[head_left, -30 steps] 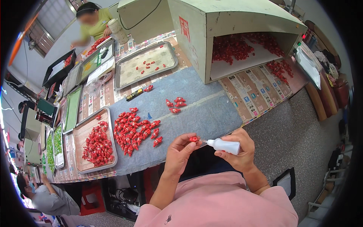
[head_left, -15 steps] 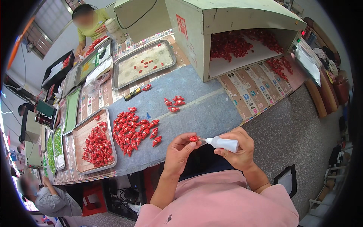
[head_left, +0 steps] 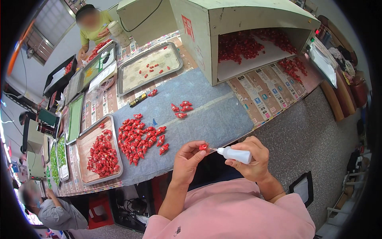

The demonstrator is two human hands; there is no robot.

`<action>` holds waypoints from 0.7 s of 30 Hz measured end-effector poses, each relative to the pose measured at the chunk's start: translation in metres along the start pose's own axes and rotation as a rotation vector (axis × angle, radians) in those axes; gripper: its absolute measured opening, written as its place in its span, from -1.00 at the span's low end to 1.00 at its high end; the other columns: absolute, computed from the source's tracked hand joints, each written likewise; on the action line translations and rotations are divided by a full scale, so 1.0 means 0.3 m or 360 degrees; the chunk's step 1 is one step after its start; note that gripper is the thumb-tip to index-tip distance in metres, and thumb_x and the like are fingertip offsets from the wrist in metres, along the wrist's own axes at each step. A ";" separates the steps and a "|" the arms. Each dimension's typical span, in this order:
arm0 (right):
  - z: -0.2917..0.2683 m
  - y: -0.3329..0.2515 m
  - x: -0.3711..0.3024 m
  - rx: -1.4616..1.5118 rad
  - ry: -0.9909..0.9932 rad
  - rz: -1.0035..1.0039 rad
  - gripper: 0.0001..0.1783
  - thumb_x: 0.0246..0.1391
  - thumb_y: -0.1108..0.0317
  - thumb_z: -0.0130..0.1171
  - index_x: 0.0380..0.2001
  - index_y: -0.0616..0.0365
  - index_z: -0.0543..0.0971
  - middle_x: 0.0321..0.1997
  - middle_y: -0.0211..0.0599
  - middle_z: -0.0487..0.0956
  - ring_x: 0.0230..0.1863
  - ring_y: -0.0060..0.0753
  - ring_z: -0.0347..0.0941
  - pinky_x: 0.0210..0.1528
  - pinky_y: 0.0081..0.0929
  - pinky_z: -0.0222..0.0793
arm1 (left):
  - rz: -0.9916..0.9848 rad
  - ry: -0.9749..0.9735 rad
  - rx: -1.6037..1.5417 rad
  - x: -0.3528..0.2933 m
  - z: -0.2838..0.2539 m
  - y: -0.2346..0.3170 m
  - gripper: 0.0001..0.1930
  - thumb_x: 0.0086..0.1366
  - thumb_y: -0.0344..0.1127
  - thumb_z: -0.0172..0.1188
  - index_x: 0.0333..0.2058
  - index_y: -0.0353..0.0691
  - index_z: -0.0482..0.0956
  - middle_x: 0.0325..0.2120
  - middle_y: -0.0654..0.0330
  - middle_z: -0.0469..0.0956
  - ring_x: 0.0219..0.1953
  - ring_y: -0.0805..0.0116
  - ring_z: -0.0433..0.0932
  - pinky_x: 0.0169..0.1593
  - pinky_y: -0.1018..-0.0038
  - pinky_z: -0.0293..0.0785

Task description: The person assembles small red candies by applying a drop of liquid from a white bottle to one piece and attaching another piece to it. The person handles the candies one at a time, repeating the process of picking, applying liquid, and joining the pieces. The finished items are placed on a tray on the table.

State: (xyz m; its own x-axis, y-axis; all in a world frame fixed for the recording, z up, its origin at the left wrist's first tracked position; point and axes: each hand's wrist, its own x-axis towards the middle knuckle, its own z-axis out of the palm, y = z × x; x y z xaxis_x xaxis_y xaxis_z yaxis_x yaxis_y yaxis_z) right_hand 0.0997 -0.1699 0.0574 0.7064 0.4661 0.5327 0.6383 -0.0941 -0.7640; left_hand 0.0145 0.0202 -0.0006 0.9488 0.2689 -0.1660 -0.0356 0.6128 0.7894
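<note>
- Left hand (head_left: 186,162): thumb and fingertips pinching a small red piece (head_left: 203,147), held up just off the table's near edge.
- Right hand (head_left: 254,160): fingers wrapped round a white squeeze bottle (head_left: 235,154), tilted, thin nozzle aimed at the piece; cannot tell whether it touches.
- Blue cloth (head_left: 215,93) beyond: red pile (head_left: 137,139) to the left, four loose pieces (head_left: 187,108) apart from it.
- Metal tray (head_left: 83,139) beside the cloth, more red pieces inside.
</note>
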 end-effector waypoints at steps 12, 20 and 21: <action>0.000 -0.005 0.001 0.0012 -0.0013 -0.0006 -0.59 -0.33 0.38 0.53 -0.32 0.15 0.61 -0.40 -0.26 0.57 -0.43 -0.36 0.53 -0.42 -0.49 0.43 | 0.0001 -0.0012 0.0046 0.002 -0.003 -0.001 -0.76 0.21 -0.54 0.19 -0.12 -0.35 0.51 -0.16 0.03 0.56 -0.13 0.25 0.58 0.02 0.35 0.54; 0.006 -0.001 -0.002 0.0025 -0.0004 0.0029 -0.60 -0.32 0.37 0.53 -0.32 0.15 0.62 -0.40 -0.27 0.57 -0.42 -0.34 0.54 -0.41 -0.48 0.44 | -0.0028 -0.0019 0.0036 0.005 0.001 0.005 -0.75 0.21 -0.53 0.20 -0.11 -0.36 0.51 -0.16 0.01 0.56 -0.14 0.25 0.59 0.01 0.36 0.54; 0.007 -0.002 -0.001 0.0024 -0.0003 0.0024 -0.60 -0.32 0.37 0.53 -0.32 0.15 0.62 -0.40 -0.27 0.58 -0.42 -0.34 0.54 -0.41 -0.48 0.44 | -0.0032 -0.0021 0.0041 0.005 0.001 0.006 -0.75 0.21 -0.53 0.20 -0.11 -0.36 0.51 -0.16 0.01 0.56 -0.14 0.25 0.59 0.01 0.37 0.54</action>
State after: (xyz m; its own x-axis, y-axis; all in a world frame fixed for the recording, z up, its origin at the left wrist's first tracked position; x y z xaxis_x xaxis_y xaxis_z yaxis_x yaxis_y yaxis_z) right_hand 0.0985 -0.1682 0.0568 0.7153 0.4663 0.5205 0.6230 -0.0880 -0.7772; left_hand 0.0160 0.0215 0.0009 0.9533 0.2466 -0.1744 -0.0083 0.5987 0.8009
